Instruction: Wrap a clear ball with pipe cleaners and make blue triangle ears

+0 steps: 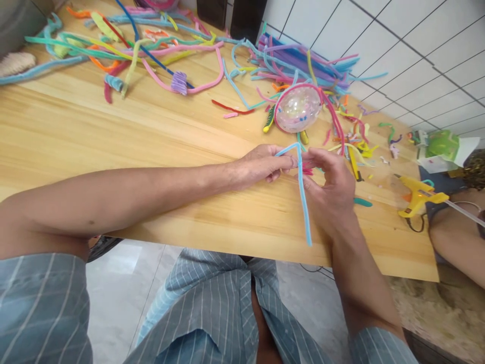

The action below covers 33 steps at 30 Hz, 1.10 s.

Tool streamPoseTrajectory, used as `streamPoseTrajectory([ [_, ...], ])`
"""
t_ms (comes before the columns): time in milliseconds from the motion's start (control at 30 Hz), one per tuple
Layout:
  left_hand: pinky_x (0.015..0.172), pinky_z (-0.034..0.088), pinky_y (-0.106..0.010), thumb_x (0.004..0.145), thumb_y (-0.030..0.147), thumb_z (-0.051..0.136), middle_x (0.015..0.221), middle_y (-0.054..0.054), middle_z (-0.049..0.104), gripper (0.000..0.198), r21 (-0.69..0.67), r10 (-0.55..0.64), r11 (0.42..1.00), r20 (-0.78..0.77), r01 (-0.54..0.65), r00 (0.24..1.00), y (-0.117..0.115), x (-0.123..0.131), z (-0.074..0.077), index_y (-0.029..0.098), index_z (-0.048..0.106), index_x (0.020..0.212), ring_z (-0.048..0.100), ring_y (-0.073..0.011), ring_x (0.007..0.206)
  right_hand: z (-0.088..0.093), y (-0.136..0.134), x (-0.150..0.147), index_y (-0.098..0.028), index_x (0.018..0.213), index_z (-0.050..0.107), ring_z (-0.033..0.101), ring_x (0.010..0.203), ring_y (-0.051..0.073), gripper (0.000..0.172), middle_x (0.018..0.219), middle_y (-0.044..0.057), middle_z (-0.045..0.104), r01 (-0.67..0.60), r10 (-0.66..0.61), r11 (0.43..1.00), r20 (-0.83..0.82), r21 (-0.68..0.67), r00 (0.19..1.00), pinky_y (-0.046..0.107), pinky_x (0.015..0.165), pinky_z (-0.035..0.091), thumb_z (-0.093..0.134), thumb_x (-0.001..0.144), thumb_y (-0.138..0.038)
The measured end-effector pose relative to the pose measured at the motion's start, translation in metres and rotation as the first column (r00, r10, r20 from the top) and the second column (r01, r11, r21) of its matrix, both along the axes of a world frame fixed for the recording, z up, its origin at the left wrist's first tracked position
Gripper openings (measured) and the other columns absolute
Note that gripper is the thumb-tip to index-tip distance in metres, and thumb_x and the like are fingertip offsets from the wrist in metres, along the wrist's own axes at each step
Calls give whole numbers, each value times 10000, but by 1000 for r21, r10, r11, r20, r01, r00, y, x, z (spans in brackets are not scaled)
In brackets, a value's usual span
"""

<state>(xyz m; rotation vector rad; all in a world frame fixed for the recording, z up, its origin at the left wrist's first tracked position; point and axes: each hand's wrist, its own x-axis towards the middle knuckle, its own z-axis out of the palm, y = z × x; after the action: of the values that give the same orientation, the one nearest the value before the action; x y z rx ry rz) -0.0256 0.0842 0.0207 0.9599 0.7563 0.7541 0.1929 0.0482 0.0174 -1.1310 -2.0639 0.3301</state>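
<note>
A light blue pipe cleaner point(304, 202) is bent at a sharp angle, with its long end hanging down above the wooden table. My left hand point(265, 163) pinches it near the bend between thumb and fingers. From the other side, my right hand point(333, 182) closes its curled fingertips at the same stretch of stem; their exact contact is partly hidden. Just beyond my hands lies a clear plastic dome point(298, 107) with a pink rim and small colourful bits showing through. Yellow-and-green handled pliers or scissors point(269, 119) lie partly under the dome.
Loose pipe cleaners point(182, 50) cover the table's back left, and a purple-blue bundle point(299, 58) lies by the tiled wall. A yellow glue gun point(419, 194) stands at the right, near another person's arm point(458, 232). Scraps and a yellow cutter point(354, 164) lie beyond my right hand.
</note>
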Motion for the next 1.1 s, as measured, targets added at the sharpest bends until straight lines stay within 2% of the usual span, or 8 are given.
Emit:
streamPoseTrajectory([
  [467, 464, 326, -192, 917, 98, 671, 566, 73, 533, 263, 17, -40, 999, 60, 39, 997, 0, -2, -5, 164, 606, 671, 453, -24, 447, -3, 0, 1, -388, 1411, 697, 770, 1134, 275, 523, 1290, 42, 783, -16, 5, 993, -97, -117, 995, 521, 1024, 669, 864, 920, -320],
  [667, 463, 311, -196, 911, 62, 662, 558, 73, 516, 285, 22, -31, 999, 43, 30, 999, -1, -2, -3, 162, 593, 653, 441, -23, 447, -3, -1, 0, -379, 1389, 704, 767, 1123, 273, 501, 1272, 44, 788, 2, -18, 990, -107, -142, 994, 512, 1006, 673, 865, 915, -347],
  [867, 471, 313, -197, 905, 30, 615, 564, 75, 502, 280, 46, -44, 998, 49, 42, 998, -1, -2, -3, 165, 586, 661, 435, -29, 459, -1, 2, 4, -383, 1371, 720, 771, 1082, 272, 508, 1248, 40, 789, -21, 9, 990, -88, -136, 996, 508, 971, 674, 889, 893, -354],
  [1000, 472, 311, -200, 900, 39, 619, 575, 72, 504, 272, 61, -44, 997, 63, 40, 997, 0, -2, -4, 166, 581, 662, 431, -32, 464, 7, 3, 4, -374, 1315, 750, 766, 1041, 278, 497, 1232, 50, 790, -5, 1, 992, -37, -129, 999, 521, 962, 671, 930, 852, -394],
  [1100, 473, 309, -199, 886, 15, 606, 583, 66, 511, 273, 56, -44, 998, 67, 40, 997, 0, -2, -4, 160, 587, 655, 428, -30, 467, 13, 3, 3, -375, 1301, 761, 760, 1084, 295, 467, 1287, 63, 785, -16, 18, 993, 18, -118, 1000, 525, 959, 669, 919, 863, -417],
])
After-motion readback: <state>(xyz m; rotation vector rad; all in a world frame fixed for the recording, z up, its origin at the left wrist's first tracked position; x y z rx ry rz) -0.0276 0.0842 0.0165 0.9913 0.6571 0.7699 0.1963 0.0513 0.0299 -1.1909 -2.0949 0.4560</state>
